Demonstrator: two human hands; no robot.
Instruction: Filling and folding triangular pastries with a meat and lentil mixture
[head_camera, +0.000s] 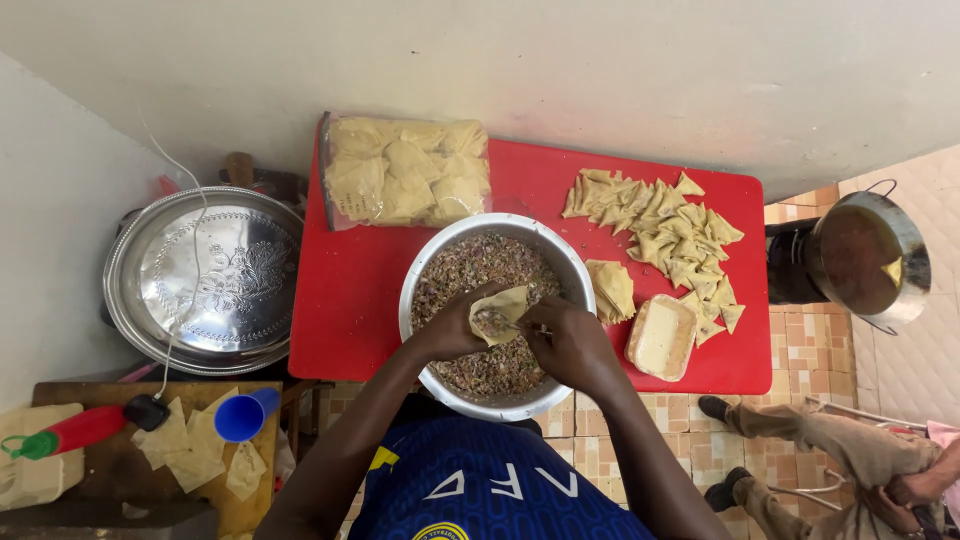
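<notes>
Pastry cone (503, 308): grasped in left hand (452, 330) fingers, open end facing right hand (572, 345). Right fingers pinch a spoon (522, 327) whose tip sits inside the cone. Filling bowl (420, 268) lies directly beneath both hands.

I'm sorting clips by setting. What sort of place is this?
Likely a home or small food-prep spot: red table with folded pastries, bowl of filling, pot on a tiled floor.

You see one round metal bowl (418, 268) of chopped filling, one red rectangular table (345, 290), one clear plastic bag of pastry sheets (405, 170), one blue plastic cup (245, 414), one embossed silver tray (205, 280), one dark cooking pot (868, 260).
</notes>
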